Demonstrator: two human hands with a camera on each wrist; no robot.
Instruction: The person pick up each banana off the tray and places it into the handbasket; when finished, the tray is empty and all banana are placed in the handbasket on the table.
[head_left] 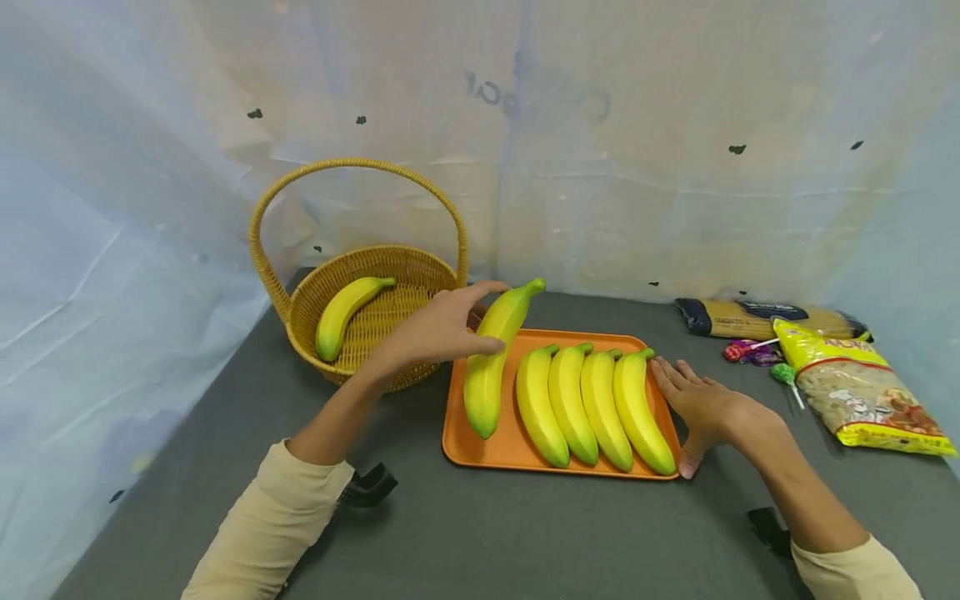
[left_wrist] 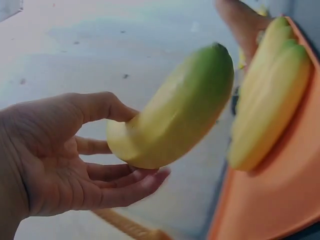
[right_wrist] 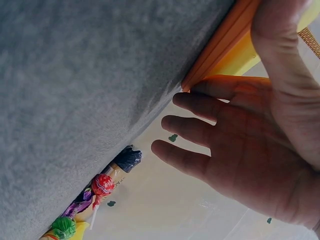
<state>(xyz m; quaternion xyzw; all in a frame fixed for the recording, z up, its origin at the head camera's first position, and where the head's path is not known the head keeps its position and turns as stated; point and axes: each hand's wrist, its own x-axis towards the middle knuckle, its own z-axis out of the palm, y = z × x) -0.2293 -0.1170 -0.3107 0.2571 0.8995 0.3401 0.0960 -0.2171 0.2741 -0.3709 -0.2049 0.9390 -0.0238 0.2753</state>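
My left hand pinches a yellow banana with green ends between thumb and fingers, tilted above the left part of the orange tray. In the left wrist view the same banana hangs clear of the tray, gripped near one end. Several more bananas lie side by side on the tray's right half. Against the tray's right edge rests my right hand, its fingers straight and holding nothing; the right wrist view shows the fingers spread. A wicker basket behind my left hand contains one banana.
The basket's tall arched handle rises over it. At the right lie a pack of dry noodles, wrapped lollipops and a yellow snack bag. Plastic sheeting hangs behind the grey table.
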